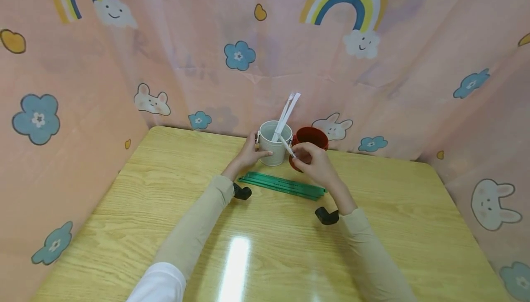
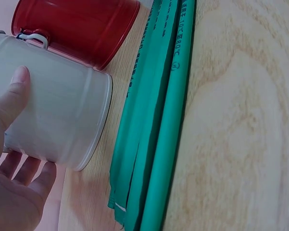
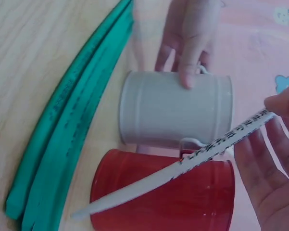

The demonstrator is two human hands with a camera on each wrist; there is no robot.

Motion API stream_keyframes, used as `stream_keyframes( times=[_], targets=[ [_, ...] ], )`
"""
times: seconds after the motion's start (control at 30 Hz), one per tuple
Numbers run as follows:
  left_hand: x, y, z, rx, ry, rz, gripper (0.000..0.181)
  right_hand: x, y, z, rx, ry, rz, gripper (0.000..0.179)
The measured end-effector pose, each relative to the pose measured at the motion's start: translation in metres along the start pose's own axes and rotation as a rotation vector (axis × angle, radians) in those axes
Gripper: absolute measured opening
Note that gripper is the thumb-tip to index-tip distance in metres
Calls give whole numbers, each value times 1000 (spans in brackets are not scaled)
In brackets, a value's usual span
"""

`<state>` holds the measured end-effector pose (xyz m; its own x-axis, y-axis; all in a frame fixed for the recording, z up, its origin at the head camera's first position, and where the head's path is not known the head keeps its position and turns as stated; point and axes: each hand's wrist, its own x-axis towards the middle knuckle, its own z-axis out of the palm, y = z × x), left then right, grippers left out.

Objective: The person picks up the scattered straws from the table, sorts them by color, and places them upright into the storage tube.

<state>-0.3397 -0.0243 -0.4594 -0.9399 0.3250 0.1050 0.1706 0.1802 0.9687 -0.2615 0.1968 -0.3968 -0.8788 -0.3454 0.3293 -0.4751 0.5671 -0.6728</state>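
Observation:
A small off-white metal bucket [image 1: 273, 153] stands at the back of the table, and my left hand [image 1: 249, 152] grips its side, thumb on the front. Several slim white tubes [image 1: 287, 113] stand upright in it, leaning right. My right hand [image 1: 318, 166] pinches the end of another white printed tube [image 3: 182, 166] between thumb and fingers, slanting in front of the buckets. Right beside the off-white bucket is a red bucket [image 1: 313, 136], partly hidden behind my right hand. Several flat green tubes [image 1: 283, 186] with dark print lie side by side in front of the buckets.
The wood-grain table [image 1: 265, 256] reaches back to a pink patterned curtain [image 1: 198, 40] right behind the buckets. Black wrist mounts [image 1: 327, 215] sit at both wrists, close to the green tubes. A wire handle [image 2: 33, 38] hangs on the off-white bucket's side.

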Motion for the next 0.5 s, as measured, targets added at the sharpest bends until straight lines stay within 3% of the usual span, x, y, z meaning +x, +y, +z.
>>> stream_keyframes(
  times=[0.27, 0.37, 0.5],
  targets=[
    [0, 3, -1, -6, 5, -3, 79, 8, -6, -3, 44, 149, -21, 24],
    [-1, 1, 0, -6, 12, -4, 79, 12, -8, -1, 125, 245, -45, 25],
    [0, -1, 0, 1, 18, 5, 79, 12, -32, -2, 247, 368, -51, 26]
  ],
)
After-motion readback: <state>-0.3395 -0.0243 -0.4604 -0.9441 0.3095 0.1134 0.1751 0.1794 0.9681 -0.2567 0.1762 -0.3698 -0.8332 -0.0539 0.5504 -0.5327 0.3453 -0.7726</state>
